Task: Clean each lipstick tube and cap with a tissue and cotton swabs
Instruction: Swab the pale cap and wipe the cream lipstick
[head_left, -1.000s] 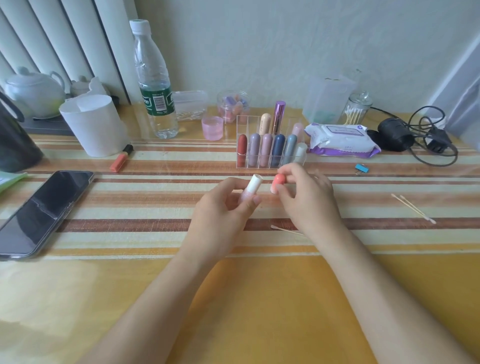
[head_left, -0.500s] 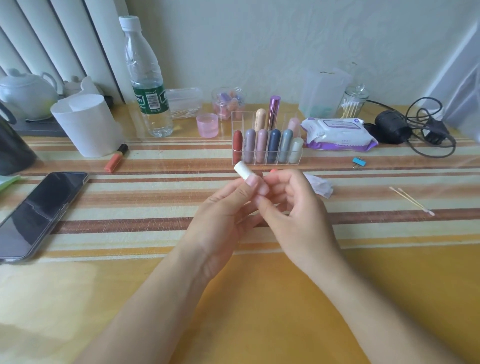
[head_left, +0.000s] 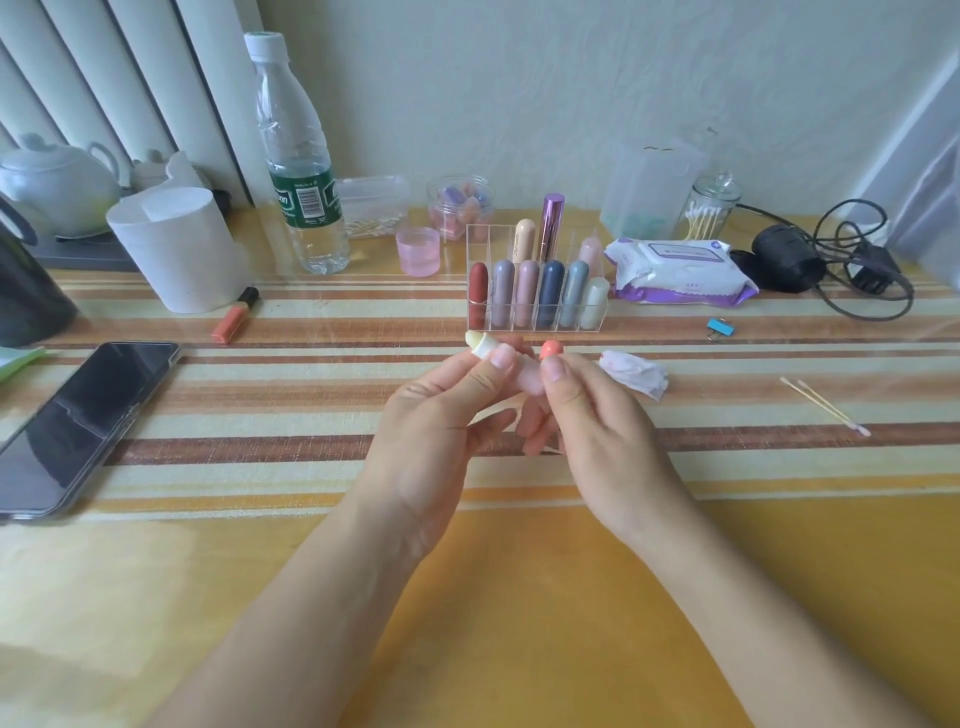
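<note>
Brown-and-cream striped tablecloth (head_left: 311, 447), pale pink lipstick tube (head_left: 530, 383), coral cap (head_left: 550, 349), purple-and-white wipes pack (head_left: 675, 273), black phone (head_left: 78, 415)

The 2 hands meet, raised: left hand (head_left: 436, 431) pinches a tube (head_left: 479, 345), right hand (head_left: 597, 415) apparently a cap (head_left: 550, 349).

The counter (head_left: 519, 597) has coarse woven striped cloth (head_left: 260, 410) under a glossy clear sheet (head_left: 156, 571). The organizer (head_left: 478, 244) is clear plastic. In it, the purple tube (head_left: 551, 223) shines like metal and the front lipsticks (head_left: 550, 291) look matt. The tissue (head_left: 636, 374) is crumpled soft paper. The lipstick tube (head_left: 480, 347) is smooth and pale, its cap (head_left: 531, 387) frosted.
</note>
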